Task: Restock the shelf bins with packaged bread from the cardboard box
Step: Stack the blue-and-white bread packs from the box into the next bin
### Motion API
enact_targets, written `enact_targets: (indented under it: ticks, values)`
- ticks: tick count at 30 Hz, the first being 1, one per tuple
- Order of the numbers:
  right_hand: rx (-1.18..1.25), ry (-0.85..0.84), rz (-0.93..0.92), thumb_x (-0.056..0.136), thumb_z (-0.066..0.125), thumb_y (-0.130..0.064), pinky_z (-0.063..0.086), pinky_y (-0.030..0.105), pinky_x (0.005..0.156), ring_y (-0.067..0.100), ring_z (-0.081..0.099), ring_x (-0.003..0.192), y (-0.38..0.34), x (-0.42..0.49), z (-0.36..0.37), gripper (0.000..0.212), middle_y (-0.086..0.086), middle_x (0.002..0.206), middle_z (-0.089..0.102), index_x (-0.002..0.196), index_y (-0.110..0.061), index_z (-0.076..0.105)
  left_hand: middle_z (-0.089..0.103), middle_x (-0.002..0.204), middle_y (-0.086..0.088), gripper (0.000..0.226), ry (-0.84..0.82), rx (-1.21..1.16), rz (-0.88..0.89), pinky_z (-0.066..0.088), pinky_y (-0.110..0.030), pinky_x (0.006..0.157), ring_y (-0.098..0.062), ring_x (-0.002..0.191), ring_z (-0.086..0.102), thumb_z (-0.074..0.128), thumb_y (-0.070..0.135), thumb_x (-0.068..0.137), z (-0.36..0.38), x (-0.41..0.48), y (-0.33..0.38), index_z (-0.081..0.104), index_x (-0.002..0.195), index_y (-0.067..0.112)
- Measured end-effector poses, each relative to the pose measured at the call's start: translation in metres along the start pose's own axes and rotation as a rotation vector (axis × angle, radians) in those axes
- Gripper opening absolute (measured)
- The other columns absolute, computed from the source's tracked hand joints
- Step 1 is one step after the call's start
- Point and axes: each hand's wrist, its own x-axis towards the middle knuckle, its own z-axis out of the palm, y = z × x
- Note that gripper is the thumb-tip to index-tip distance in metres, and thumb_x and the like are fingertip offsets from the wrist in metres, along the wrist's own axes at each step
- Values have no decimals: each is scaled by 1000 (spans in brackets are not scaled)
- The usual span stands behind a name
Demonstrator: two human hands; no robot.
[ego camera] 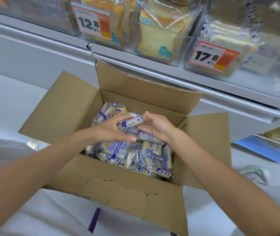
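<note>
An open cardboard box (118, 189) stands in front of me, filled with several small bread packets in clear wrap with blue-and-white print (118, 150). Both hands are inside the box, over the pile. My left hand (113, 130) grips one packet (132, 122) from the left with its fingers over the top and the thumb below. My right hand (156, 126) holds the same packet's right end, its fingers curled under it. The packet is lifted a little above the others.
Above the box, a white shelf carries clear bins: one with sliced bread loaves (156, 31) and a 12.8 price tag (93, 23), and one at the right with blue-and-white packets (234, 43) and a 17.8 tag (212, 56). A purple handle (94, 220) shows below the box.
</note>
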Motion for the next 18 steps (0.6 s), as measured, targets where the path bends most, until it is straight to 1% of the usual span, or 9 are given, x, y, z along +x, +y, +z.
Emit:
enact_targets:
  ticks: [3,5,7,9,10,11,13,15,18]
  values:
    - [-247,18,-52,99,46,-17,51,24,62,18,61,70,-5,-4,-6,29,10,90,63,116,-2,63,53,138,5,67,147,-219,-57,57,-42,90,-12,121,56,76,32,82,-4,7,-11,45,140,20]
    - [-621,40,-217,92,56,-20,44,24,81,12,57,91,-6,-4,-11,25,-2,103,62,115,-16,67,54,140,-1,76,83,-469,-194,59,-48,82,-23,126,55,78,41,79,-16,10,-21,42,143,21]
    - [-762,10,-302,88,67,-23,43,28,95,11,54,104,-4,-3,-13,30,-6,116,57,118,-22,63,42,148,-4,99,29,-640,-258,58,-52,82,-32,138,39,88,46,65,-27,10,-27,38,146,22]
    - [-679,7,-336,86,72,-18,48,21,88,7,56,95,-2,0,-13,31,-9,109,56,115,-21,62,43,138,0,94,20,-596,-247,55,-51,90,-29,133,47,88,44,65,-32,7,-26,45,141,8]
    - [-623,0,-348,85,73,-14,50,15,79,5,57,89,-1,2,-10,29,-9,105,57,111,-20,63,62,123,-14,90,-4,-501,-233,52,-48,95,-25,122,57,87,46,66,-32,5,-24,50,135,1]
    - [-587,-16,-356,84,73,-10,49,12,72,5,59,86,0,4,-7,27,-7,104,60,109,-19,64,61,118,-32,84,-15,-402,-208,50,-42,94,-24,106,64,86,47,66,-33,4,-24,56,129,0]
    - [-515,-37,-355,85,72,-11,52,17,77,9,62,93,3,13,-1,31,-3,108,63,113,-22,63,71,95,-12,53,71,-311,-164,49,-33,72,-23,75,60,81,39,75,-36,4,-26,66,116,8]
    - [-447,1,-328,87,69,-15,54,29,87,15,65,99,9,26,2,35,-2,110,65,117,-28,58,74,96,-6,27,279,-346,-137,56,-37,75,-25,81,68,72,27,87,-49,8,-36,67,111,14]
    - [-584,71,-283,87,68,-13,52,28,80,15,63,96,30,48,2,38,-1,113,61,123,-22,56,73,109,-8,21,452,-432,-114,54,-50,93,-28,102,69,67,20,91,-70,5,-47,67,112,15]
